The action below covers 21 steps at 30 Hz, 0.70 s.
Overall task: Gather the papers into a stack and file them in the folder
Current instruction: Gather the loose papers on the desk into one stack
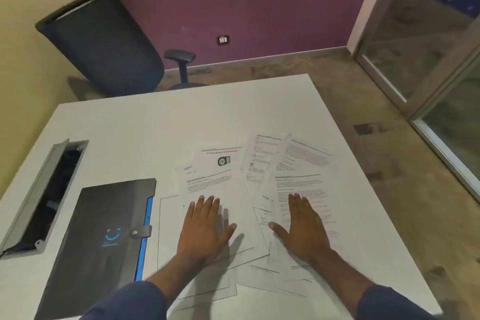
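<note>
Papers [220, 182] are lying fanned and overlapping across the near middle of the white table [130, 122], not squared into a stack. Left hand [205, 228] is pressing flat, palm down, fingers extended together and thumb splayed, on the left group of sheets; it is grasping nothing. Right hand [304, 228] is lying the same way on the right group, flat and unclenched, thumb pointing inward. The two hands are sitting well apart. Folder [104, 239], dark grey with a blue edge, is resting closed on the table just left of the papers, its clasp fastened. A grey cable tray [39, 197] is standing open at the table's left edge. A chair [104, 44] is sitting beyond the far edge.
</note>
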{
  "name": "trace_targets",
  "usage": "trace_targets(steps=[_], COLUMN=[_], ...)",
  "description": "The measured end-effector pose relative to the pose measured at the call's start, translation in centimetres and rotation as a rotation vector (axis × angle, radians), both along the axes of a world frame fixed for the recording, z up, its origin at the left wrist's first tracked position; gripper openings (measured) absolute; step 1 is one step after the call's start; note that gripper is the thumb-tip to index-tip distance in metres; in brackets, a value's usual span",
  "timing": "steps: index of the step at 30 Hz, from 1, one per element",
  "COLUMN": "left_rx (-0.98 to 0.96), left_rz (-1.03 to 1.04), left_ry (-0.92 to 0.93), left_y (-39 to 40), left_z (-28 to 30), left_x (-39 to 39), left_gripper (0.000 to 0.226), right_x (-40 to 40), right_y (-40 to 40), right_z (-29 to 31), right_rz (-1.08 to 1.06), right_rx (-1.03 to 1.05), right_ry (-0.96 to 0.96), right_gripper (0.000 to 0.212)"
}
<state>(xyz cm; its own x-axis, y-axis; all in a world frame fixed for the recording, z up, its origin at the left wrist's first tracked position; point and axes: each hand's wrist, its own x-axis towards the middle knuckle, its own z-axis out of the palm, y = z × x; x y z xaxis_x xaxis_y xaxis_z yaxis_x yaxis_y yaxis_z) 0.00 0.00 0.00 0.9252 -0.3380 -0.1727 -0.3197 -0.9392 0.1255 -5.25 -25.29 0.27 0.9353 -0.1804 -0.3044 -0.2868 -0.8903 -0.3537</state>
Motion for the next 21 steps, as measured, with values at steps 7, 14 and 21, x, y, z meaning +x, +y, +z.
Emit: trace_targets(steps=[7, 14, 21], left_rx=[-0.05, -0.135, -0.453], left_rz=[0.465, 0.723, 0.978], left_ry=[0.139, 0.307, 0.364], left_y=[0.3, 1.6, 2.3], left_z=[-2.5, -3.2, -3.2], left_x=[-1.7, -1.8, -1.3], left_gripper=[0.063, 0.061, 0.064], right_x=[0.1, 2.4, 3.8], right_y=[1.6, 4.7, 6.2], right_z=[-2.3, -4.3, -6.1], right_rz=[-0.048, -0.218, -0.376], right_rx=[0.219, 0.47, 0.604], right_ry=[0.107, 0.256, 0.279], right_gripper=[0.076, 0.076, 0.05])
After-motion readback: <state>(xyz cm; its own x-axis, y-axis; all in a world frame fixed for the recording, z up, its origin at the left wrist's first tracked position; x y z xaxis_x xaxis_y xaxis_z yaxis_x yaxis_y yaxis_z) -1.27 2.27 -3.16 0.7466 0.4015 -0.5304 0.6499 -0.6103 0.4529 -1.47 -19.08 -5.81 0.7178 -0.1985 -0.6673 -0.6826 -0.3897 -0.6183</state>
